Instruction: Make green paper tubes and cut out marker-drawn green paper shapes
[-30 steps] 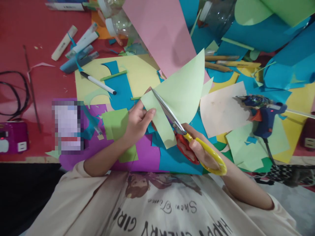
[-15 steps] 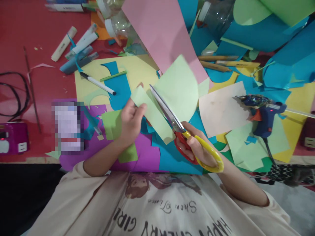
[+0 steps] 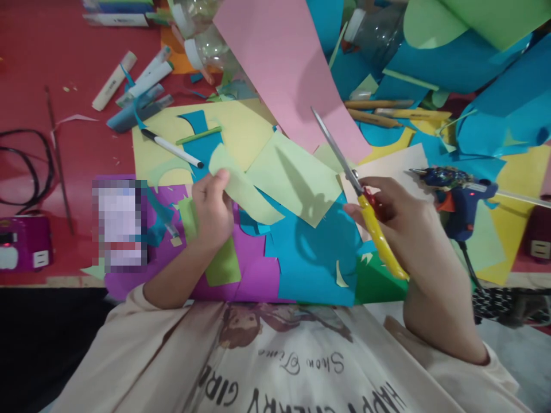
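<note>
My left hand [image 3: 214, 209] pinches a pale green paper strip [image 3: 249, 192] near its upper left end; the strip's outer end is rounded. My right hand [image 3: 400, 221] grips a pair of scissors [image 3: 365, 209] with yellow and red handles. Their blades look closed and point up and left over the pink paper [image 3: 293, 74]. Between my hands a larger pale green paper piece [image 3: 297, 175] lies on the blue paper [image 3: 314, 258], and the scissors' shadow falls across it. A small pale scrap [image 3: 341, 274] rests on the blue sheet, nearer my body.
A glue gun [image 3: 465, 201] with a small red light lies at the right, its cable running toward me. Markers [image 3: 114, 80], a white pen [image 3: 172, 148] and a phone [image 3: 120, 223] are on the left. Plastic bottles [image 3: 379, 34] and wooden pencils [image 3: 379, 112] lie farther back.
The strip and the larger green piece have come apart; the larger piece now lies on the table. My right hand has moved right with the scissors, and the left has shifted slightly left.
</note>
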Tool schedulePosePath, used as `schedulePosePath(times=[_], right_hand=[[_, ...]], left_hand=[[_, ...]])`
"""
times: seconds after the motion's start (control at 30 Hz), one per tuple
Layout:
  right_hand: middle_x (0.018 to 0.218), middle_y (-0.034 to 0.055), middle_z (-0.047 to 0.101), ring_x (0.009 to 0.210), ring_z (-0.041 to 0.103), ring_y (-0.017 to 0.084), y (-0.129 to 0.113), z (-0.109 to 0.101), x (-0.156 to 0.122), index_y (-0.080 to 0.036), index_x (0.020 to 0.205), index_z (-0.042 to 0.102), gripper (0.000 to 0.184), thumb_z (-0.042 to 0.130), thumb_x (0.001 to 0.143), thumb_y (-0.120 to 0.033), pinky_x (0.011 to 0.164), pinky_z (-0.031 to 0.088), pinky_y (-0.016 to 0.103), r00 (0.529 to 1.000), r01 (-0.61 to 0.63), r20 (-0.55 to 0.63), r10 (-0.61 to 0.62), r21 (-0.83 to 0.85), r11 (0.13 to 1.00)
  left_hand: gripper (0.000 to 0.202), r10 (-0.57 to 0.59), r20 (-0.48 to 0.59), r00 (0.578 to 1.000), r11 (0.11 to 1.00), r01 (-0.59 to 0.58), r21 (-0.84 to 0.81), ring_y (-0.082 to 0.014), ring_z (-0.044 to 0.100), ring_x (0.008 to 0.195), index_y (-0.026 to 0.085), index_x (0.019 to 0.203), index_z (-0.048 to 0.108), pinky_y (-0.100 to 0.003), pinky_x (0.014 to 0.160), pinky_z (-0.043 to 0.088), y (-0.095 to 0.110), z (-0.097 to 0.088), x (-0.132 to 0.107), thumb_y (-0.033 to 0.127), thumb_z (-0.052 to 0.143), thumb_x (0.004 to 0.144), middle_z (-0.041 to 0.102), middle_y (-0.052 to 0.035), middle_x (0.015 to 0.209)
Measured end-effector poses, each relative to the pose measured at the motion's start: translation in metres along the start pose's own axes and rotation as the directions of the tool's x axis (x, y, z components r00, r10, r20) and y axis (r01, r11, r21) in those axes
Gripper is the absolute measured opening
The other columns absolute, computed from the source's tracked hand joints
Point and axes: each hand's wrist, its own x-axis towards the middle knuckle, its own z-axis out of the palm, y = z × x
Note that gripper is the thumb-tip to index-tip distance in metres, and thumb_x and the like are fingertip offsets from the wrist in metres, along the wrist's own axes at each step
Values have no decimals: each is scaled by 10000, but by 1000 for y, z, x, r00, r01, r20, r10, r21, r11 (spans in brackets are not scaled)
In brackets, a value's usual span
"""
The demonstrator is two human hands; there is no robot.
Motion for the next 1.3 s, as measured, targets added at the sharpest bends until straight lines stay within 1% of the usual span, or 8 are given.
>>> schedulePosePath(times=[0.17,0.37,0.6,0.77,0.93,1.03,1.13,1.3], right_hand=[[727,83,673,627,599,227,14,17,22,-174,1115,630,377,585,813,-396,537,397,291,994,12,-100,-50,-349,937],[905,123,712,777,649,270,18,29,23,-172,1221,580,414,567,826,-294,592,454,322,982,72,-131,-134,-396,915],[779,108,645,754,603,257,9,18,18,-186,1045,670,306,476,936,-396,637,447,360,943,217,-105,-314,-520,826],[773,58,626,700,592,175,-6,25,22,-190,986,655,298,503,929,-440,612,455,304,954,300,-15,-300,17,954],[591,-37,528,453,476,68,-20,48,37,-165,782,620,290,624,839,-450,419,380,217,908,36,309,-284,615,787],[590,-46,540,429,458,51,-19,55,47,-167,717,602,254,716,762,-389,403,392,207,930,-10,266,-253,708,706],[584,-46,549,444,482,61,-11,50,54,-184,699,606,196,734,742,-325,412,419,210,985,87,41,-166,717,691],[557,-51,542,443,501,74,6,39,61,-209,679,567,173,727,745,-213,441,458,223,989,131,-142,-42,701,701]], left_hand=[[469,127,-2,992,977,-126,-174,-70,429,403,196,513,529,-221,405,364,8,11,0,545,633,809,412,52,440],[302,114,81,990,955,-87,-285,-56,455,410,207,791,689,-190,415,373,8,17,8,494,747,715,523,68,493],[286,51,275,960,975,12,-221,-49,192,372,259,1062,673,-215,379,198,16,16,4,379,684,803,255,105,411],[363,-46,586,809,968,180,-173,-54,213,391,259,1178,616,-211,385,178,31,20,-2,317,664,823,268,106,446],[651,-38,756,653,982,166,-94,-56,257,405,270,1421,364,-194,407,222,37,26,-5,323,649,839,322,117,477],[713,-45,749,661,990,128,-53,-63,297,421,258,1453,294,-182,426,260,35,24,-1,316,643,833,348,120,477],[568,-58,711,700,998,67,16,-65,391,468,250,1349,457,-178,474,337,36,18,4,293,645,815,468,87,522],[231,-49,529,847,992,-18,121,-67,464,500,189,948,677,-186,466,363,36,7,16,347,666,780,579,25,614]])
